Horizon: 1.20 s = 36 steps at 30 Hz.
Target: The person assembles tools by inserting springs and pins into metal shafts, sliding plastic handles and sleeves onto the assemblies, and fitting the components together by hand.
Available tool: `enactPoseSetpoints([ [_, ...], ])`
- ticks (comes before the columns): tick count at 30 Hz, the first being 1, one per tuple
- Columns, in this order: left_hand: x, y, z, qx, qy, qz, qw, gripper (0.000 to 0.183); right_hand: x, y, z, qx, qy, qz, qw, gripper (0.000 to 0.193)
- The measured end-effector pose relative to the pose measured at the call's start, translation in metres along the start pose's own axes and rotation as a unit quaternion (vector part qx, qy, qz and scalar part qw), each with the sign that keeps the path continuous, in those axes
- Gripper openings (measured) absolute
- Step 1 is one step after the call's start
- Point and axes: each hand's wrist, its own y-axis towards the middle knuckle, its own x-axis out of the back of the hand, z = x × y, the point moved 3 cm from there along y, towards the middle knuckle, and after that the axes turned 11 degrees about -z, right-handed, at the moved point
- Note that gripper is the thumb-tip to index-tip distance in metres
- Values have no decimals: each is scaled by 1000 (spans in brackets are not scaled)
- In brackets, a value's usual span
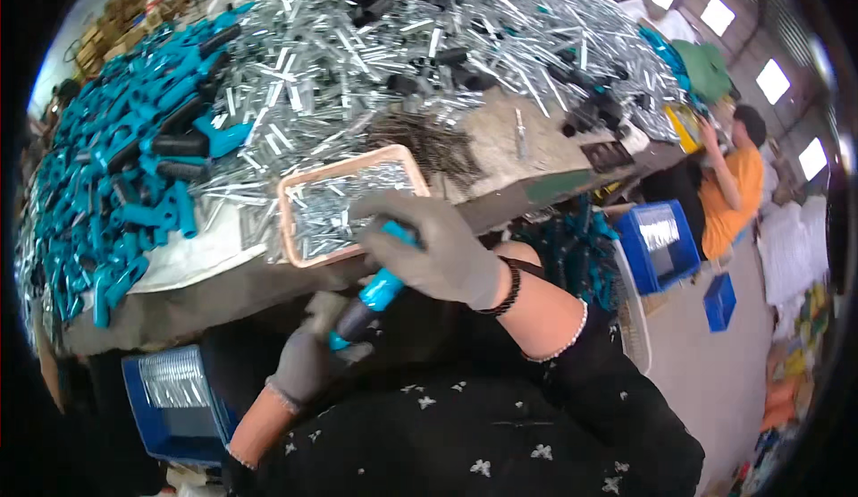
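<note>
A teal and black plastic handle (382,290) slants in front of my body, above my lap. Around its lower black end, my gloved left hand (313,345) is closed. My gloved right hand (433,251) is closed at the upper teal end, partly covering it. Just beyond my hands, a pale orange tray (288,220) of small metal parts sits at the table's front edge. What lies under my right palm is hidden.
Teal plastic handles (134,139) are heaped on the left of the table. Shiny metal rods (313,59) cover its middle. Dark thin rods (420,144) lie behind the tray. Blue bins (170,443) (657,247) stand below. A person in orange (737,193) works at right.
</note>
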Motion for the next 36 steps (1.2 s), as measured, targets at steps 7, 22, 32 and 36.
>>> enactPoseSetpoints([
  [7, 48, -47, 5, 134, -453, -211, 856, 62, 117, 101, -96, 45, -166, -306, 936, 30],
  [22, 25, -86, 50, 283, -560, -242, 740, 51, 165, 125, -157, -104, -357, -223, 901, 42],
  [32, 9, -68, 46, 337, -637, -194, 666, 71, -38, -48, -36, -64, 82, 7, 995, 28],
  [36, 9, -69, 39, 323, -642, -198, 667, 66, -68, -57, -41, 50, 19, 27, 998, 28],
])
